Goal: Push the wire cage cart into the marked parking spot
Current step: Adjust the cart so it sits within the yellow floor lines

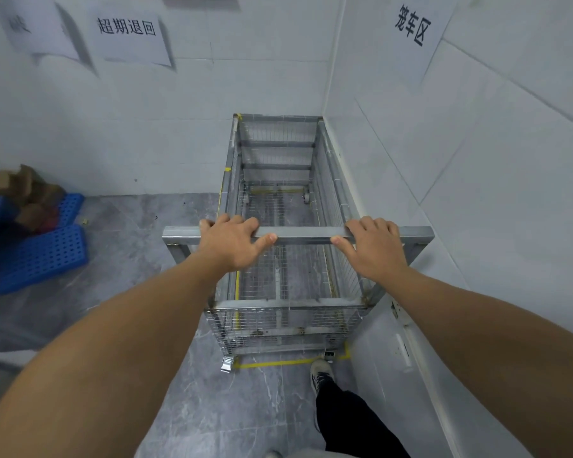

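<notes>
**Cage cart tucked into the corner**

The wire cage cart stood in the room's corner, close along the right wall, with yellow floor tape showing just beyond its near wheels. Both hands gripped its top handle bar: the left hand and right hand were each wrapped over it, thumbs underneath. Blue perforated crates lay off to the left.

There is only one view, from the camera on my head. It looks forward and steeply down over my arms, close to the cart handle bar, and its wide angle bends the two corner walls and the floor.
</notes>
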Demonstrator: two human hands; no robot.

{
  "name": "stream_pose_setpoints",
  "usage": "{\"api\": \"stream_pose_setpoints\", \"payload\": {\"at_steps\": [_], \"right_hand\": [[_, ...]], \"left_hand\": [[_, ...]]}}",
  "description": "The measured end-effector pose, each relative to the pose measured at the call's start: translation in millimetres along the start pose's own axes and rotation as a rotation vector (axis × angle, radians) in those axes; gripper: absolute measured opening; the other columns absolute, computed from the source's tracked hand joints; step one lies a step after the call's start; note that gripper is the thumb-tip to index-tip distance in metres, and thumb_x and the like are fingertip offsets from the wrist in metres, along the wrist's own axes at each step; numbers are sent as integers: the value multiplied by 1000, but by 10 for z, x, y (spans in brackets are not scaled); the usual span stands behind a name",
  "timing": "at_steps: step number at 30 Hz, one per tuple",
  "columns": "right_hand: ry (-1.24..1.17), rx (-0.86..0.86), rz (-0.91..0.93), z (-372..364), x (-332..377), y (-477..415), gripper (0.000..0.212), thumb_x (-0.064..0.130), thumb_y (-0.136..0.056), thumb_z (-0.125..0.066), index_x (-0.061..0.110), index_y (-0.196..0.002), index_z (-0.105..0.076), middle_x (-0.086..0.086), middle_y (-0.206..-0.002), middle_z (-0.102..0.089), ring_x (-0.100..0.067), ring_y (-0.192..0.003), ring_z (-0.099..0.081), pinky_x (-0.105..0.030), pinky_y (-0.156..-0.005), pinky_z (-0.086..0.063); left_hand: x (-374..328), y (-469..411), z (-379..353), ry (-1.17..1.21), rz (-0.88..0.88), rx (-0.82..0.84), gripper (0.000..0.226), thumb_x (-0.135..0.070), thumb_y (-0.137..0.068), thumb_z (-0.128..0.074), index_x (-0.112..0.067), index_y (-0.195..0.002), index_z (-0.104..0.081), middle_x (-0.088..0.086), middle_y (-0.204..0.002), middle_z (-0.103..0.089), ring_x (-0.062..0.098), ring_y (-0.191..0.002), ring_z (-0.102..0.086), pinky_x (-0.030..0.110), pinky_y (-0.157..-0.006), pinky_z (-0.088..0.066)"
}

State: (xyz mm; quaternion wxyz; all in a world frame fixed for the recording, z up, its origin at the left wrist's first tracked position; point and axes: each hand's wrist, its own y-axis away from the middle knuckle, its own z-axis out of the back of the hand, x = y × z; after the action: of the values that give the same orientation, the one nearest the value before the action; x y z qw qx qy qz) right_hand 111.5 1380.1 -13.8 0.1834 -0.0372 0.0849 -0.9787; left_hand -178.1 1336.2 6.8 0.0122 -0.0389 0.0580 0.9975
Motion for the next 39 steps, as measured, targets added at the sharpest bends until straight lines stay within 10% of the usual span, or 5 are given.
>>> {"api": "stream_pose_setpoints", "payload": {"at_steps": [39], "right_hand": [[47, -66, -32, -118, -37, -63, 62, 69, -93, -20, 19, -102, -56, -5, -98, -59, -29, -92, -50, -45, -89, -31]], "left_hand": [[-4, -69, 31, 7, -10, 17, 60, -76, -87, -16, -25, -95, -47, -1, -94, -50, 28, -106, -49, 53, -95, -30]]}}
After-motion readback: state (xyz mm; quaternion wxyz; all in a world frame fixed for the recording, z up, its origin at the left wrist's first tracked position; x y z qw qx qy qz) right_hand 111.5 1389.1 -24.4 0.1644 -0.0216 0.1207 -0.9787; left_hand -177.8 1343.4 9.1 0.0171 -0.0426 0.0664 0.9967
